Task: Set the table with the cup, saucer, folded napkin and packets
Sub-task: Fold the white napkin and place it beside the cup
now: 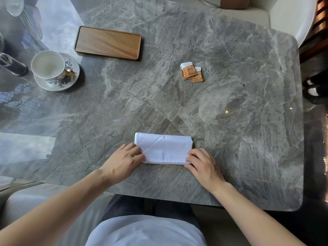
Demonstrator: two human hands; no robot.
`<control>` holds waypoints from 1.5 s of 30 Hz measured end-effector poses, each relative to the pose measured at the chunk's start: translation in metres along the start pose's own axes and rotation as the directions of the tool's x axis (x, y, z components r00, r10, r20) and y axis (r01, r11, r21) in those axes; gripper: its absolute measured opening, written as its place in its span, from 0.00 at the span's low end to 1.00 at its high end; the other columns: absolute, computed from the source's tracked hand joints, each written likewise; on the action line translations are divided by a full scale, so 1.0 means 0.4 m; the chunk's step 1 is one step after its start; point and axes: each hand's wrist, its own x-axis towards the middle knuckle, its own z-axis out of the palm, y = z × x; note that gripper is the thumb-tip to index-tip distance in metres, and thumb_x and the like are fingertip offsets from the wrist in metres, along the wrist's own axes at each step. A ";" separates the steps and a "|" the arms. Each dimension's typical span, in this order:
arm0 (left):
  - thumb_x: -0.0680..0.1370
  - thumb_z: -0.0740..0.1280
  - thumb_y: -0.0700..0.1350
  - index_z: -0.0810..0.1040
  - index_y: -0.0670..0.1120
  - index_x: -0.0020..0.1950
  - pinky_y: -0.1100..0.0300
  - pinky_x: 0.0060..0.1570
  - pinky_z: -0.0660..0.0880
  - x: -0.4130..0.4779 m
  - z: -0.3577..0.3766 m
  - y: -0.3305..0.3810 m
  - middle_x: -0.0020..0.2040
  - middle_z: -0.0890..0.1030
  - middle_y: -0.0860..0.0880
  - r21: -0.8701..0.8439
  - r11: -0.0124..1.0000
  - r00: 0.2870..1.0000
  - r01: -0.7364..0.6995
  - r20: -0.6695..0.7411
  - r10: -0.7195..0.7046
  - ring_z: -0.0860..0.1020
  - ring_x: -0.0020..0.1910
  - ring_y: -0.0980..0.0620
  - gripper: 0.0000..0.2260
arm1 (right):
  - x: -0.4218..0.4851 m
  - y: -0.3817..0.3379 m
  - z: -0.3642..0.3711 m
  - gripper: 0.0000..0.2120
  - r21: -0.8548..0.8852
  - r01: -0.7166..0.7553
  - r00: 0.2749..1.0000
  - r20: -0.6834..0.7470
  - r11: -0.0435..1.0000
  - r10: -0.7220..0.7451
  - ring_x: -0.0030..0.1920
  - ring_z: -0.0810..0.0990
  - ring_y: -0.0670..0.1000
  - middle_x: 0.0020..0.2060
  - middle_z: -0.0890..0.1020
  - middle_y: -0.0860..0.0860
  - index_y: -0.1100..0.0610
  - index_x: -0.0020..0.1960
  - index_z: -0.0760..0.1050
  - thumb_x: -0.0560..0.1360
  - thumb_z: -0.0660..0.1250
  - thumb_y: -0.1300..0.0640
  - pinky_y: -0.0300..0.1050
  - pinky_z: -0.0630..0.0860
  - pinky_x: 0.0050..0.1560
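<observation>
A white napkin (164, 147), folded into a rectangle, lies flat near the front edge of the grey marble table (230, 121). My left hand (123, 159) grips its near left corner and my right hand (202, 165) grips its near right corner. A white cup (47, 64) with a gold handle stands on a floral saucer (71, 82) at the far left. Orange and white packets (191, 72) lie overlapping in a small heap right of the table's middle.
A shallow wooden tray (108, 43) sits at the back, left of centre. Dark glassware (12, 65) stands at the left edge beside the saucer. A white chair (291, 16) is at the far right corner. My lap is at the front edge.
</observation>
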 end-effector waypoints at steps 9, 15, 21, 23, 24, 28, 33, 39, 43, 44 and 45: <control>0.79 0.65 0.51 0.81 0.49 0.53 0.51 0.50 0.73 -0.019 0.028 0.006 0.54 0.78 0.49 0.051 0.991 0.989 0.121 -0.089 -0.116 0.77 0.53 0.43 0.09 | 0.004 0.000 -0.002 0.07 -0.098 0.126 0.992 0.014 0.987 -0.126 0.48 0.75 0.53 0.47 0.78 0.50 0.56 0.48 0.78 0.74 0.73 0.55 0.50 0.74 0.45; 0.83 0.61 0.56 0.66 0.40 0.78 0.48 0.78 0.58 0.052 0.044 0.080 0.80 0.64 0.41 0.034 0.977 0.972 0.211 -0.115 -0.206 0.58 0.81 0.44 0.28 | 0.061 -0.060 0.019 0.21 -0.128 -0.023 0.991 -0.137 0.991 0.006 0.71 0.70 0.54 0.69 0.75 0.52 0.56 0.68 0.74 0.78 0.65 0.50 0.51 0.68 0.64; 0.86 0.45 0.55 0.50 0.42 0.83 0.48 0.81 0.46 0.143 0.101 0.118 0.84 0.49 0.44 0.069 0.933 0.935 0.352 0.006 -0.353 0.43 0.82 0.50 0.29 | 0.146 -0.138 0.089 0.29 -0.200 -0.131 0.987 0.060 0.971 0.146 0.81 0.46 0.50 0.81 0.50 0.51 0.56 0.81 0.50 0.83 0.51 0.49 0.51 0.48 0.79; 0.86 0.42 0.56 0.49 0.42 0.83 0.47 0.81 0.46 0.138 0.122 0.108 0.84 0.48 0.44 0.122 0.926 0.932 0.358 0.017 -0.362 0.42 0.82 0.50 0.29 | 0.145 -0.132 0.111 0.30 -0.234 -0.136 0.982 0.099 0.963 0.163 0.81 0.45 0.50 0.81 0.49 0.51 0.57 0.81 0.49 0.83 0.51 0.48 0.52 0.50 0.79; 0.86 0.42 0.56 0.49 0.41 0.83 0.47 0.81 0.47 0.135 0.130 0.102 0.84 0.47 0.44 0.148 0.924 0.933 0.351 0.021 -0.358 0.42 0.82 0.49 0.29 | 0.142 -0.126 0.118 0.31 -0.247 -0.142 0.979 0.105 0.959 0.172 0.81 0.45 0.50 0.81 0.48 0.51 0.57 0.81 0.48 0.83 0.50 0.46 0.53 0.49 0.78; 0.86 0.44 0.57 0.48 0.39 0.83 0.45 0.80 0.49 0.127 0.142 0.077 0.84 0.47 0.42 0.232 0.924 0.947 0.303 0.034 -0.319 0.43 0.83 0.46 0.30 | 0.132 -0.104 0.121 0.35 -0.284 -0.183 0.970 0.104 0.941 0.220 0.81 0.44 0.50 0.82 0.48 0.53 0.57 0.81 0.45 0.81 0.49 0.40 0.53 0.47 0.79; 0.86 0.45 0.58 0.47 0.38 0.82 0.46 0.80 0.48 0.117 0.138 0.057 0.84 0.47 0.40 0.255 0.924 0.954 0.284 0.019 -0.298 0.44 0.83 0.45 0.32 | 0.119 -0.090 0.107 0.42 -0.302 -0.285 0.942 0.088 0.910 0.324 0.81 0.43 0.51 0.81 0.46 0.55 0.59 0.81 0.43 0.79 0.49 0.32 0.57 0.49 0.78; 0.85 0.45 0.59 0.47 0.38 0.82 0.46 0.80 0.47 0.123 0.126 0.068 0.83 0.47 0.41 0.249 0.921 0.948 0.301 0.027 -0.317 0.42 0.83 0.46 0.33 | 0.102 -0.056 0.071 0.52 -0.295 -0.385 0.903 0.075 0.874 0.424 0.81 0.42 0.51 0.81 0.46 0.54 0.59 0.81 0.41 0.73 0.51 0.25 0.57 0.47 0.79; 0.85 0.49 0.58 0.47 0.39 0.82 0.46 0.80 0.48 0.132 0.113 0.085 0.84 0.47 0.42 0.214 0.923 0.945 0.318 0.008 -0.328 0.43 0.83 0.47 0.33 | 0.089 -0.038 0.042 0.48 -0.255 -0.406 0.901 0.050 0.878 0.431 0.80 0.41 0.49 0.82 0.46 0.51 0.56 0.81 0.45 0.74 0.52 0.27 0.54 0.46 0.78; 0.85 0.49 0.58 0.47 0.39 0.82 0.46 0.80 0.48 0.137 0.111 0.089 0.84 0.47 0.42 0.215 0.927 0.949 0.306 0.002 -0.314 0.43 0.83 0.47 0.33 | 0.087 -0.037 0.037 0.45 -0.228 -0.415 0.901 0.032 0.881 0.433 0.80 0.42 0.48 0.82 0.47 0.50 0.56 0.81 0.49 0.75 0.52 0.29 0.53 0.47 0.78; 0.85 0.50 0.57 0.47 0.39 0.83 0.46 0.80 0.47 0.143 0.112 0.093 0.84 0.47 0.42 0.216 0.932 0.955 0.291 0.000 -0.298 0.43 0.83 0.47 0.32 | 0.087 -0.037 0.033 0.41 -0.197 -0.422 0.902 0.009 0.885 0.432 0.81 0.44 0.49 0.81 0.50 0.51 0.56 0.80 0.54 0.76 0.53 0.31 0.53 0.50 0.77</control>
